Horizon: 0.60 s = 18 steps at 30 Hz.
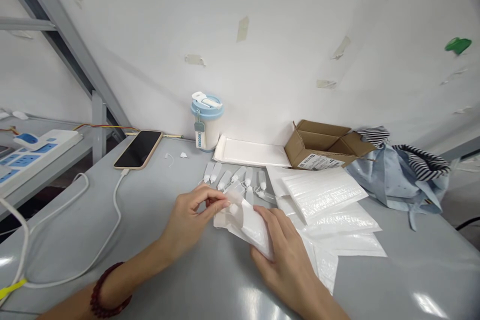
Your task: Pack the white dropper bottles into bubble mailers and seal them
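Observation:
My right hand (pixel 287 255) grips a white padded mailer (pixel 256 230), fingers over the top and thumb below. At the mailer's left end, my left hand (pixel 189 220) pinches thumb and forefinger together by the thin, see-through flap; its exact hold is partly hidden. Just beyond both hands lie several small translucent bottle-like pieces (pixel 225 180) with white ends, some with thin cords. More white bubble mailers (pixel 326 192) lie in a loose pile to the right of my right hand.
At the back stand a blue-lidded cup (pixel 207 122), a shallow white tray or box (pixel 255 152) and an open cardboard box (pixel 318 147). A blue cloth bag (pixel 390 175) lies right. Left are a phone (pixel 138 150), its white cable (pixel 119 205) and a power strip (pixel 37 155).

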Available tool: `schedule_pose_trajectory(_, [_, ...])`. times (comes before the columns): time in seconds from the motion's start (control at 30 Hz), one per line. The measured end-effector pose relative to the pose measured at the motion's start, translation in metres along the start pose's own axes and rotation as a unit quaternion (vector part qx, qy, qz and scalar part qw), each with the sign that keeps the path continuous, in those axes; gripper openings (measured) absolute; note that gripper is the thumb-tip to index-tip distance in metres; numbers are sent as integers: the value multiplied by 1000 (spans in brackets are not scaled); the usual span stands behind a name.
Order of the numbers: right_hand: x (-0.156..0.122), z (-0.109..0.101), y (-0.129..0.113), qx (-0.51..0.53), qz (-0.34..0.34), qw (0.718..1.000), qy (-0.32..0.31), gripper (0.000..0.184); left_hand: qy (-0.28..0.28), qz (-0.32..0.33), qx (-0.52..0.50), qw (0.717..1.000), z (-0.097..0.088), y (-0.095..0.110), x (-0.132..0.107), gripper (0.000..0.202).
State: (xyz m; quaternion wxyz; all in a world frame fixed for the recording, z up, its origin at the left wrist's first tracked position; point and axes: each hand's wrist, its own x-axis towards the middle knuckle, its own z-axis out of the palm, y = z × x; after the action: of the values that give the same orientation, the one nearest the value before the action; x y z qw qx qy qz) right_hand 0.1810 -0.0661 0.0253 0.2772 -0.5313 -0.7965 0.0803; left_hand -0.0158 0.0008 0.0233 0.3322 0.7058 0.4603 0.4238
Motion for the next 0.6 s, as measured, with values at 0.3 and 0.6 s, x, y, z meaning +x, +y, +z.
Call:
schedule_pose_trajectory(0.3, [-2,2,0,14,3,1000,12,50,-75,301,24,950,1,-6,-5,28])
schedule_pose_trajectory(0.6, [-1,3,-3,26,14,999,-39,54,-94,351,105,926,3,-5,-5,33])
